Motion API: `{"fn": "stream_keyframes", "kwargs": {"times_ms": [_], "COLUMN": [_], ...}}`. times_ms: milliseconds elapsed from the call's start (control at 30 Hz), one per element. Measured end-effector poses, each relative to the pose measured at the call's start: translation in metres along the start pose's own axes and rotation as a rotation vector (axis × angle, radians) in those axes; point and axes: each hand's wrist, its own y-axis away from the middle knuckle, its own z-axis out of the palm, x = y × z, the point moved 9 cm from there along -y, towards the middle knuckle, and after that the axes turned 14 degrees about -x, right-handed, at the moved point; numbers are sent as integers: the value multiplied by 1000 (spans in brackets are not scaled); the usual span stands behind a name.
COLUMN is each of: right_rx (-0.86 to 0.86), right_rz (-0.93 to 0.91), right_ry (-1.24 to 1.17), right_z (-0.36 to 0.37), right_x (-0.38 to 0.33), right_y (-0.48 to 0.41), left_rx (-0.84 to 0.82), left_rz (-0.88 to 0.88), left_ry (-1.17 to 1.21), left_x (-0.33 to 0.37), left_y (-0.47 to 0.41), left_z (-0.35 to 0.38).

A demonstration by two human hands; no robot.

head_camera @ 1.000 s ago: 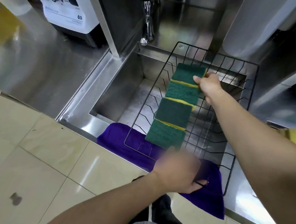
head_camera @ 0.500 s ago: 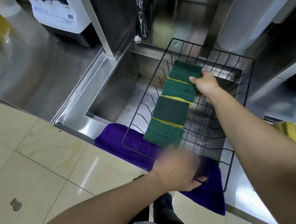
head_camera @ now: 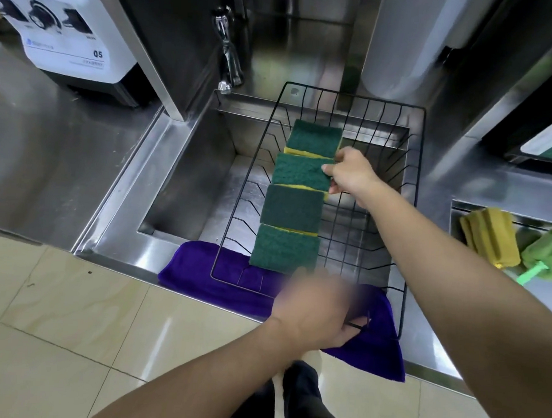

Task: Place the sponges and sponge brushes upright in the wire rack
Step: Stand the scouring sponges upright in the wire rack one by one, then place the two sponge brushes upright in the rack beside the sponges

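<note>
A black wire rack (head_camera: 413,190) sits over the steel sink. Several green-and-yellow sponges stand in a row between its tines, from the farthest sponge (head_camera: 315,139) to the nearest sponge (head_camera: 283,249). My right hand (head_camera: 350,172) pinches the right edge of the second sponge from the back (head_camera: 299,171). My left hand (head_camera: 314,310), blurred, grips the rack's front rim. At the right edge lie a yellow sponge brush (head_camera: 489,236) and a green sponge brush (head_camera: 547,255), outside the rack.
A purple cloth (head_camera: 207,278) lies under the rack's front, over the sink edge (head_camera: 125,201). A faucet (head_camera: 228,62) hangs over the sink's back left. A white machine (head_camera: 63,31) stands on the left counter. Tiled floor lies below.
My right hand has moved from the farthest sponge to the second one and now pinches its edge. The left hand stays on the rack's front rim. The view shifted slightly.
</note>
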Motion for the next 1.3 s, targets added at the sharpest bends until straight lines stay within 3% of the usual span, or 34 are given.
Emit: {"fn": "stream_keyframes", "kwargs": {"times_ms": [167, 267, 433, 600, 767, 900, 1100, 1300], "right_rx": [-38, 39, 365, 723, 648, 532, 557, 688], "right_rz": [-42, -79, -203, -11, 314, 366, 281, -94], "right_ry": [-129, -138, -38, 389, 374, 307, 258, -84], "right_z": [-1, -17, -76, -131, -143, -129, -129, -154], "right_x": [6, 7, 8, 46, 123, 157, 152, 89], "right_y": [14, 30, 78, 140, 161, 158, 159, 173], "left_rx": [-62, -82, -220, -359, -369, -374, -371, -373], "left_rz": [-7, -1, 29, 1, 7, -7, -2, -3], "left_ry": [15, 26, 16, 58, 55, 56, 64, 76], "left_x": [0, 2, 13, 24, 26, 25, 24, 14], "left_y": [-1, -2, -9, -21, -22, -20, -18, -15], "left_z": [1, -3, -5, 8, 11, 9, 7, 8]}}
